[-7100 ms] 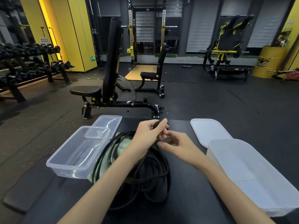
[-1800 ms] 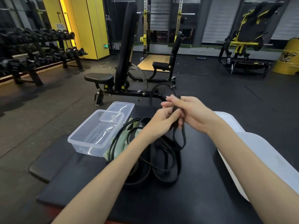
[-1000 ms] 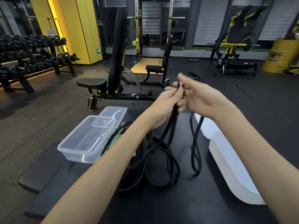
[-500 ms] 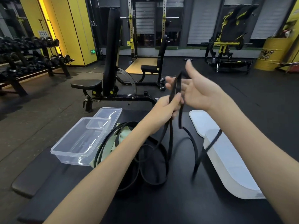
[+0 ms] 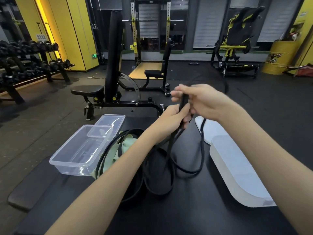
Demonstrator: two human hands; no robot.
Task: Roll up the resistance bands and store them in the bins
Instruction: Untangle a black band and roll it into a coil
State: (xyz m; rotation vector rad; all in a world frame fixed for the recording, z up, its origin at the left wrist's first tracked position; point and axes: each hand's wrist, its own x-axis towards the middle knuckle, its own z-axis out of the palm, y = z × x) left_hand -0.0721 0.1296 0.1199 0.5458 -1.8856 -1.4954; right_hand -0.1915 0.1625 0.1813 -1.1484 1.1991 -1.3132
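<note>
My left hand [image 5: 174,118] grips a thin black resistance band [image 5: 201,155] near its top, lifted above the black bench pad [image 5: 186,211]. My right hand [image 5: 205,100] holds the same band just above, fingers curled round it, a blurred length swinging off to the right. The band's loop hangs down and trails on the pad. Under my left forearm lies a pile of black bands [image 5: 157,175] with a pale green band [image 5: 118,150]. A clear bin [image 5: 79,150] stands at the left, a white bin [image 5: 237,168] at the right.
A clear lid [image 5: 110,121] lies behind the clear bin and a white lid [image 5: 211,129] behind the white bin. An adjustable weight bench [image 5: 108,89] stands just beyond the pad. A dumbbell rack [image 5: 25,65] lines the left wall; a yellow drum [image 5: 279,56] is far right.
Both hands have come lower and closer together on the black band. My right hand, open-fingered half a second ago, has closed round the band, and the hanging loop has shortened.
</note>
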